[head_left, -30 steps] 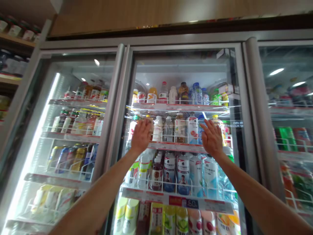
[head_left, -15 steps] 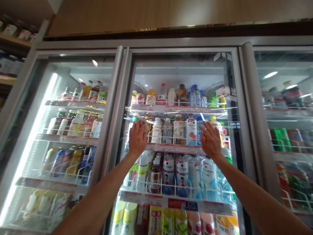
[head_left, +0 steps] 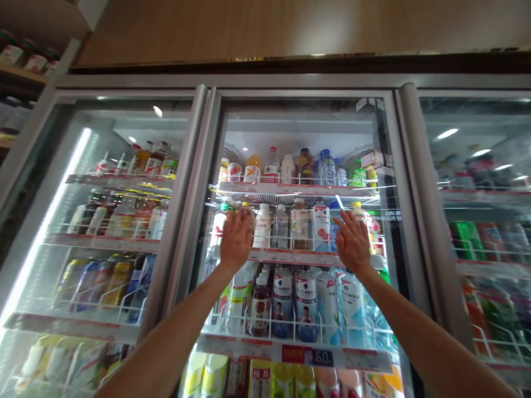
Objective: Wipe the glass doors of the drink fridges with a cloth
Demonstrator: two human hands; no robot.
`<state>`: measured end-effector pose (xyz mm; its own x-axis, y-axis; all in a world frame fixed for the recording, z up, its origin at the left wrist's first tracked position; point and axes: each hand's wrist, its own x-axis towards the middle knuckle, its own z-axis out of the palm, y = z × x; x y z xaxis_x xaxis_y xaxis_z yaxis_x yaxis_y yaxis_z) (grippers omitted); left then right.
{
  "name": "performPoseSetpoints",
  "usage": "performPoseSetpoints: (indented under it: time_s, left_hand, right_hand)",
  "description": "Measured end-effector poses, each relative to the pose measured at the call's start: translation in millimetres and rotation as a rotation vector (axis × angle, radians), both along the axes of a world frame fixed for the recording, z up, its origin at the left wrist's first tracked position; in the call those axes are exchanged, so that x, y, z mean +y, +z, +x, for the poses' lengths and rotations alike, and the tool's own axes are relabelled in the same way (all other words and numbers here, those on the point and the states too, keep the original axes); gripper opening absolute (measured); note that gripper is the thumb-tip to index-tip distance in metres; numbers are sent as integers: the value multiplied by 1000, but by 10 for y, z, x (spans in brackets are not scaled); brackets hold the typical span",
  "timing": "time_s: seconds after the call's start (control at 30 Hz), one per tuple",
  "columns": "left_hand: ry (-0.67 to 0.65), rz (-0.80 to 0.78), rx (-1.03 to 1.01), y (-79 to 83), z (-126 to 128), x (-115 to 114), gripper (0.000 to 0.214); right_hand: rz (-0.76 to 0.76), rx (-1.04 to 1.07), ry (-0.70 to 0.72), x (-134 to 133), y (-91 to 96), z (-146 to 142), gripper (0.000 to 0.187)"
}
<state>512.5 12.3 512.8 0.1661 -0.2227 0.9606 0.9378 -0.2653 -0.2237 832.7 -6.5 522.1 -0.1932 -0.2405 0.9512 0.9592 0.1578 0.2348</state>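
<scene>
My left hand (head_left: 237, 239) is raised in front of the middle glass door (head_left: 298, 124), its fingers stretched upward and close together. A pale patch shows at its fingertips; I cannot tell whether it is a cloth or a reflection. My right hand (head_left: 352, 241) is up at about the same height on the door's right side, fingers spread. Both palms face the glass and look to be on it or very near it. Behind the glass, between the hands, stand a white bottle (head_left: 262, 225), a clear bottle (head_left: 281, 228) and a white carton-like bottle (head_left: 321, 225).
A vertical metal handle (head_left: 423, 188) runs along the middle door's right edge. Another metal upright (head_left: 182, 188) borders the left door, which shows shelves of bottles and cans. A wooden panel (head_left: 290, 27) spans the top. Open shelves with jars (head_left: 35, 62) stand at far left.
The view has shifted a little, so the cooler sits slightly lower and further left. My left hand has slid slightly right against the bottles behind; my right hand stays nearly in place.
</scene>
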Motion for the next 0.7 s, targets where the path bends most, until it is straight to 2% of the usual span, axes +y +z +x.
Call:
performPoseSetpoints:
  time_s: [0.07,0.1,0.23,0.3,0.33,0.43,0.5,0.57,0.63,0.7]
  left_hand:
    - [-31,16,-183,95,-17,42,43]
    - [-40,7,-172,79,62,40,43]
    - [-38,-90,296,-174,459,-55,43]
    - [-49,-130,363,-187,397,-69,44]
    - [-63,-131,289,-140,290,-56,44]
    - [-98,-71,-144,78,-50,15,44]
    - [-98,-37,-279,128,-47,37,45]
    - [-79,-35,-148,38,179,15,45]
    - [-51,-46,168,-115,454,-35,45]
    - [-15,-71,443,-195,558,-79,45]
  right_hand:
    - [-13,1,-6,-1,-2,-2,35]
    - [-21,-4,-7,-3,-3,0,36]
    - [-38,-2,2,-19,-2,8,38]
    - [-31,8,9,-26,1,5,36]
    - [-25,12,12,-28,2,2,35]
    - [-16,10,11,-25,4,-8,33]
    - [-12,8,13,-22,5,-11,33]
    - [-8,13,18,-22,5,-11,33]
    - [-11,18,27,-27,6,-8,34]
    - [-17,14,38,-32,5,-5,34]
